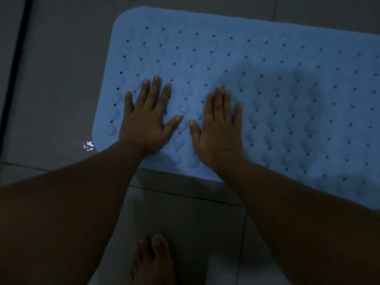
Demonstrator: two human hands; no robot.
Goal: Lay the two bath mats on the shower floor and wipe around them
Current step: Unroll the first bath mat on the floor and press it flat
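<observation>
Nearest you, one bare foot (153, 262) is standing on the dark grey tiled floor (185, 223). Your two forearms are reaching forward and down. Your left hand (147, 118) and right hand (219, 128) are lying palm-down with fingers spread wide, gripping nothing, thumbs nearly touching. Both are pressing flat on one light blue perforated rubber bath mat (287, 89), near its left end. The mat is lying flat on the floor, extending rightward past the frame edge.

Dim, bluish, grainy view; a soft round shadow darkens the blue mat (267, 83), and a small glare spot (88, 145) shines on the floor (57, 89).
</observation>
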